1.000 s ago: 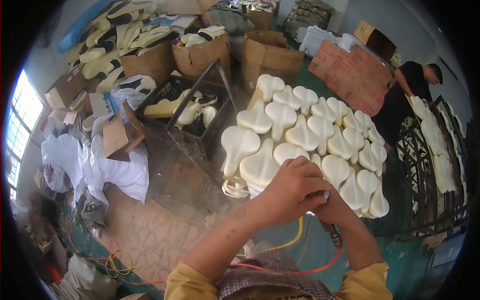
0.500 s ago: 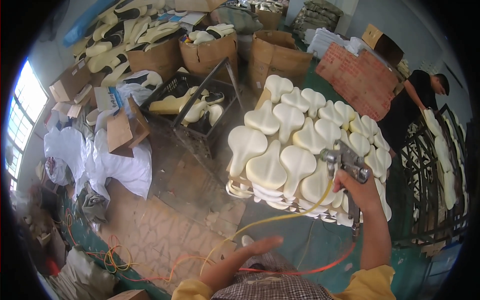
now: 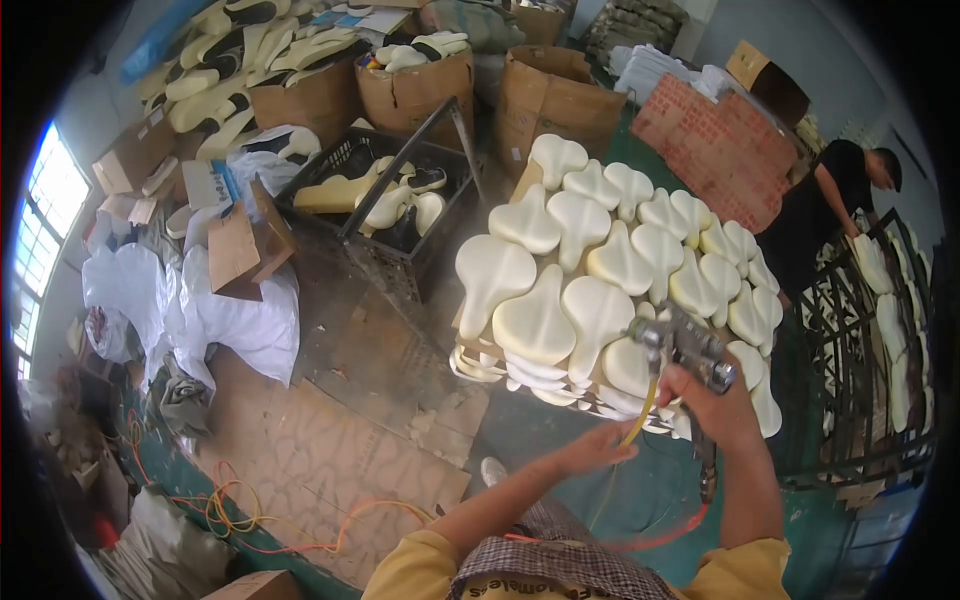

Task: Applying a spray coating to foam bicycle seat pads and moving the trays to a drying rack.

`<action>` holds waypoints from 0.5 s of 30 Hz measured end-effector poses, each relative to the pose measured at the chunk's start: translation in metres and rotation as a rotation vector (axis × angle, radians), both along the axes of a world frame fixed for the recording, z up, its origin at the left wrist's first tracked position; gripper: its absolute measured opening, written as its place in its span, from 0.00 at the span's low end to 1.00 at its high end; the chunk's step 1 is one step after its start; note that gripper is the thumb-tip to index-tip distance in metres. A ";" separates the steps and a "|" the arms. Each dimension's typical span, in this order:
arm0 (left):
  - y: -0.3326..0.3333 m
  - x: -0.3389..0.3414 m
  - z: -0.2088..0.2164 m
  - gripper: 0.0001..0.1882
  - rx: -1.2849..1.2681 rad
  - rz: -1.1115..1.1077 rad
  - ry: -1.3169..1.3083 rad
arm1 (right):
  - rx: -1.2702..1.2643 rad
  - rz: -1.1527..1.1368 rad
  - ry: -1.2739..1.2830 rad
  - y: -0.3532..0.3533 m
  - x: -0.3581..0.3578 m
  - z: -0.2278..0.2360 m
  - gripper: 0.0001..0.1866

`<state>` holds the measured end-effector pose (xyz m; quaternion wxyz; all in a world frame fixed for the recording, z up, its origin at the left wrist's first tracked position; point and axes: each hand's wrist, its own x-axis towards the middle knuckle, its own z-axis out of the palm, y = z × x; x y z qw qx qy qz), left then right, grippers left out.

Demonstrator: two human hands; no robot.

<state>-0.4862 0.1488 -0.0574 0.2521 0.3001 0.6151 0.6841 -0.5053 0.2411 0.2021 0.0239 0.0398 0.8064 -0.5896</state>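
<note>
In my right hand [image 3: 700,395] is a metal spray gun [image 3: 688,350], fingers wrapped round its handle, held over the near right part of a stack of cream foam bicycle saddles [image 3: 540,315]. A yellow hose [image 3: 645,412] hangs from the front of the gun and a red hose [image 3: 665,535] trails from its handle end. My left hand [image 3: 598,450] is closed on the yellow hose just below the gun, its fingers slightly blurred. The saddles lie in close rows, with more layers beneath. The gun and my right arm hide some near ones.
A black crate [image 3: 400,255] with saddles stands left of the stack, before large cardboard barrels [image 3: 555,115]. Coiled hoses [image 3: 230,505] lie on the floor near flattened cardboard [image 3: 330,470]. At right, a person [image 3: 830,200] in black handles a rack [image 3: 870,340] of foam pieces.
My left hand has moved up and right from near my lap to the yellow hose, which no longer sweeps down to the left. The spray gun has shifted slightly down.
</note>
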 end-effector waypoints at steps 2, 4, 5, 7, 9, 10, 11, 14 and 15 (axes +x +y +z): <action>-0.002 0.016 -0.005 0.31 0.020 -0.462 -0.302 | -0.118 0.055 -0.071 -0.006 0.008 -0.003 0.10; -0.020 0.036 -0.028 0.30 -0.056 -0.641 -0.349 | -0.095 0.044 -0.064 -0.004 0.010 -0.005 0.09; -0.032 0.050 -0.047 0.30 -0.090 -0.681 -0.392 | -0.068 0.034 -0.055 -0.003 0.012 -0.005 0.08; -0.067 0.083 -0.101 0.29 -0.175 -0.550 -0.489 | -0.072 -0.045 -0.032 0.003 0.011 -0.004 0.06; -0.118 0.100 -0.127 0.29 -0.250 -0.427 -0.492 | -0.056 -0.051 -0.029 0.008 0.016 -0.005 0.08; -0.146 0.111 -0.137 0.30 -0.383 -0.425 -0.494 | -0.060 -0.048 -0.029 0.005 0.022 -0.003 0.08; -0.174 0.124 -0.148 0.30 -0.515 -0.418 -0.494 | -0.077 0.015 -0.077 0.000 0.031 -0.001 0.09; -0.234 0.176 -0.180 0.32 -0.806 -0.301 -0.354 | -0.111 0.120 -0.129 -0.015 0.039 -0.007 0.14; -0.239 0.183 -0.171 0.32 -0.726 -0.225 -0.517 | -0.113 0.128 -0.135 -0.014 0.042 -0.011 0.19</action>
